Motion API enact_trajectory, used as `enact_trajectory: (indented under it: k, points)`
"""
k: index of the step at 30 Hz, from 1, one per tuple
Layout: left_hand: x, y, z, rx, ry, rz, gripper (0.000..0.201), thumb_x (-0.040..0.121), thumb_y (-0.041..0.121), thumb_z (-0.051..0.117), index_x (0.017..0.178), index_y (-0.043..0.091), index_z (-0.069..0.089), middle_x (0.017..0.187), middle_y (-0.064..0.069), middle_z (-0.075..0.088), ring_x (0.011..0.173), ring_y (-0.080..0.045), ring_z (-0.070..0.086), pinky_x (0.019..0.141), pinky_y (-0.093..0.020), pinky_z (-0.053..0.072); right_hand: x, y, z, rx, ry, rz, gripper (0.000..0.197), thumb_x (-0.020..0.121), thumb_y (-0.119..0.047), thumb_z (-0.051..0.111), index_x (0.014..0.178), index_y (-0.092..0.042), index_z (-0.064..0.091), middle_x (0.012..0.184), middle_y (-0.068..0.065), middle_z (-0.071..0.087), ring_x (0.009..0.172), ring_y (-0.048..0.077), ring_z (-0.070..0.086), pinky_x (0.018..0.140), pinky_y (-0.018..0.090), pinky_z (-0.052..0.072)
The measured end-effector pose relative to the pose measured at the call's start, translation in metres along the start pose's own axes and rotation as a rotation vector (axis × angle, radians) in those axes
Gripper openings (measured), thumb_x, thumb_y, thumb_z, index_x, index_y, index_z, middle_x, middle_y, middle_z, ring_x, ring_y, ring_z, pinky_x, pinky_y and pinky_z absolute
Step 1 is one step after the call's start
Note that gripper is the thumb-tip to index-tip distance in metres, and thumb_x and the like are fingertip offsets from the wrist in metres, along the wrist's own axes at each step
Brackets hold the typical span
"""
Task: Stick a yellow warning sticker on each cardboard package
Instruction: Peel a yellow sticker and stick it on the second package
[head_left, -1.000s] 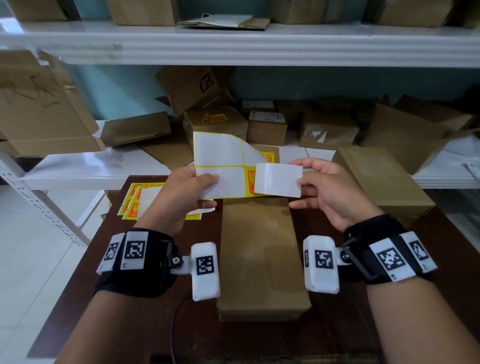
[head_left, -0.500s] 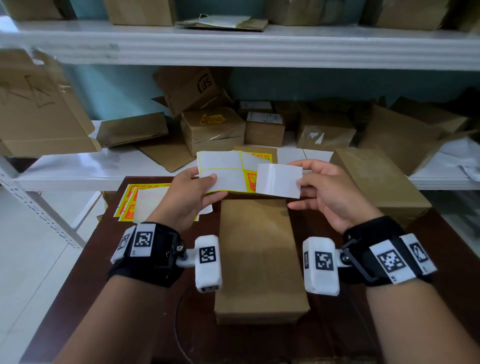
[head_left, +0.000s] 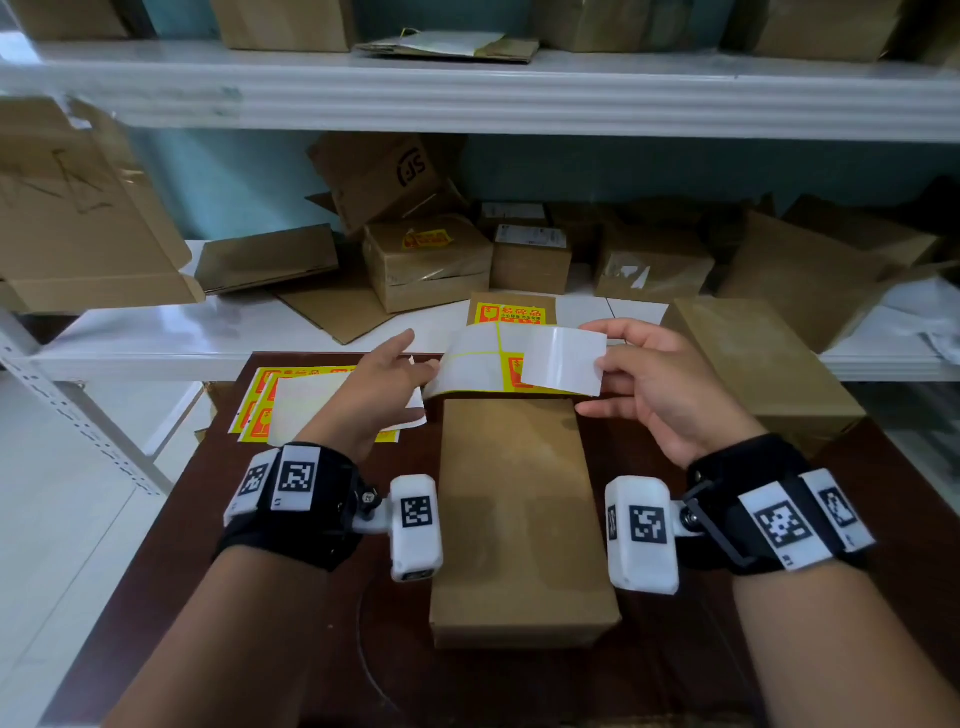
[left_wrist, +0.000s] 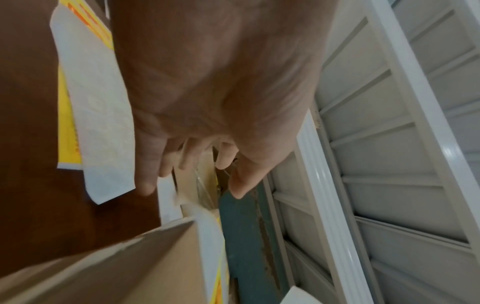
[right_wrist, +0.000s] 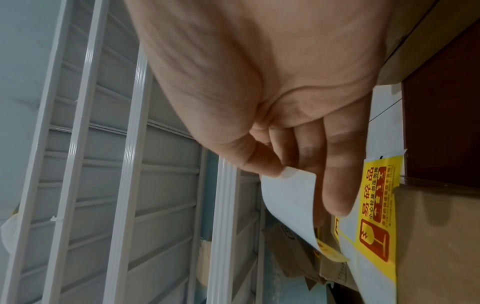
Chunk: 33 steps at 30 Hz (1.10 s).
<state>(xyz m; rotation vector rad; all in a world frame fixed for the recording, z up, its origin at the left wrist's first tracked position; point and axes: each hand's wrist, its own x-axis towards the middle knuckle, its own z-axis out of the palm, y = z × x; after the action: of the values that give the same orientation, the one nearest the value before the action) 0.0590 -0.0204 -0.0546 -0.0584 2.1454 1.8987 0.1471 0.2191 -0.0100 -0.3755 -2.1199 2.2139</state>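
Pinched between thumb and fingers of the right hand (head_left: 670, 387), a peeled sticker (head_left: 563, 361) shows its white back, held above the far end of the cardboard package (head_left: 517, 519). Left hand (head_left: 371, 397) is spread with straight fingers, touching the left edge of the backing sheet (head_left: 470, 366), which sags across that far end. Bare brown table (head_left: 291, 623) lies open on both sides of the package. Further left, a stack of sticker sheets (head_left: 291, 400) reaches the table's far edge. Beyond, a white shelf (head_left: 156, 338) carries more boxes, one bearing a yellow label (head_left: 426, 239)
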Motion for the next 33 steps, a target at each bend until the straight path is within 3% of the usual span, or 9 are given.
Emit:
enact_trajectory:
  k: [4, 6, 8, 13, 16, 19, 24, 29, 33]
  points:
    - [-0.011, 0.016, -0.011, 0.098, 0.086, 0.139, 0.034, 0.098, 0.025, 0.060, 0.132, 0.025, 0.062, 0.131, 0.001, 0.061, 0.120, -0.016, 0.058, 0.101, -0.044, 0.052, -0.001, -0.001, 0.001, -0.031, 0.005, -0.011, 0.031, 0.098, 0.004, 0.047, 0.109, -0.017, 0.066, 0.114, 0.015, 0.071, 0.095, 0.028, 0.072, 0.060, 0.030, 0.062]
    - [-0.023, 0.028, -0.009, 0.090, 0.030, 0.191, 0.021, 0.100, 0.023, 0.057, 0.116, 0.023, 0.071, 0.118, 0.001, 0.070, 0.111, -0.017, 0.066, 0.094, -0.038, 0.055, -0.001, -0.001, 0.003, -0.051, 0.008, -0.022, 0.030, 0.097, 0.003, 0.048, 0.109, -0.017, 0.067, 0.117, 0.016, 0.070, 0.098, 0.029, 0.070, 0.059, 0.029, 0.060]
    - [-0.037, 0.038, 0.000, 0.067, -0.095, 0.227, 0.021, 0.102, 0.019, 0.053, 0.107, 0.018, 0.073, 0.109, -0.004, 0.075, 0.098, -0.016, 0.071, 0.086, -0.035, 0.056, 0.000, -0.001, 0.007, -0.059, 0.006, -0.037, 0.029, 0.097, 0.003, 0.049, 0.108, -0.016, 0.068, 0.117, 0.015, 0.069, 0.095, 0.027, 0.069, 0.059, 0.029, 0.061]
    - [-0.058, 0.048, 0.025, 0.170, -0.310, 0.261, 0.022, 0.103, 0.022, 0.052, 0.109, 0.021, 0.073, 0.105, 0.004, 0.077, 0.103, -0.016, 0.071, 0.087, -0.035, 0.057, -0.004, -0.001, 0.019, -0.080, -0.038, -0.089, 0.028, 0.093, 0.007, 0.054, 0.106, -0.014, 0.067, 0.089, 0.005, 0.067, 0.071, 0.011, 0.064, 0.060, 0.030, 0.060]
    - [-0.059, 0.046, 0.031, 0.237, -0.314, 0.257, 0.021, 0.102, 0.023, 0.054, 0.110, 0.024, 0.073, 0.106, 0.006, 0.076, 0.102, -0.016, 0.071, 0.088, -0.037, 0.057, -0.004, 0.002, 0.022, -0.091, -0.080, -0.109, 0.028, 0.092, 0.007, 0.058, 0.108, -0.014, 0.067, 0.076, -0.005, 0.067, 0.064, 0.005, 0.065, 0.064, 0.034, 0.060]
    - [-0.060, 0.045, 0.033, 0.277, -0.298, 0.271, 0.019, 0.100, 0.022, 0.057, 0.108, 0.026, 0.074, 0.105, 0.005, 0.076, 0.099, -0.014, 0.071, 0.084, -0.034, 0.057, -0.003, 0.003, 0.024, -0.103, -0.113, -0.118, 0.026, 0.091, 0.005, 0.062, 0.107, -0.016, 0.067, 0.071, -0.009, 0.068, 0.070, 0.007, 0.065, 0.066, 0.036, 0.060]
    - [-0.059, 0.045, 0.033, 0.258, -0.269, 0.264, 0.015, 0.098, 0.020, 0.062, 0.107, 0.023, 0.073, 0.105, -0.004, 0.075, 0.099, -0.017, 0.071, 0.080, -0.032, 0.059, -0.005, 0.002, 0.024, -0.096, -0.142, -0.127, 0.024, 0.090, 0.001, 0.068, 0.108, -0.015, 0.068, 0.078, -0.006, 0.075, 0.077, 0.010, 0.071, 0.069, 0.036, 0.061]
    - [-0.057, 0.044, 0.031, 0.218, -0.230, 0.243, 0.013, 0.097, 0.028, 0.063, 0.098, 0.020, 0.073, 0.094, 0.004, 0.077, 0.092, -0.015, 0.074, 0.081, -0.038, 0.059, -0.007, 0.002, 0.026, -0.091, -0.182, -0.131, 0.025, 0.088, -0.001, 0.072, 0.111, -0.012, 0.069, 0.098, 0.009, 0.077, 0.084, 0.018, 0.072, 0.070, 0.035, 0.061]
    - [-0.056, 0.043, 0.029, 0.203, -0.195, 0.237, 0.015, 0.092, 0.032, 0.068, 0.093, 0.018, 0.072, 0.092, 0.000, 0.077, 0.085, -0.012, 0.074, 0.082, -0.042, 0.060, -0.009, 0.001, 0.025, -0.114, -0.232, -0.134, 0.023, 0.092, -0.003, 0.068, 0.114, -0.013, 0.069, 0.104, 0.008, 0.078, 0.089, 0.020, 0.074, 0.074, 0.035, 0.061]
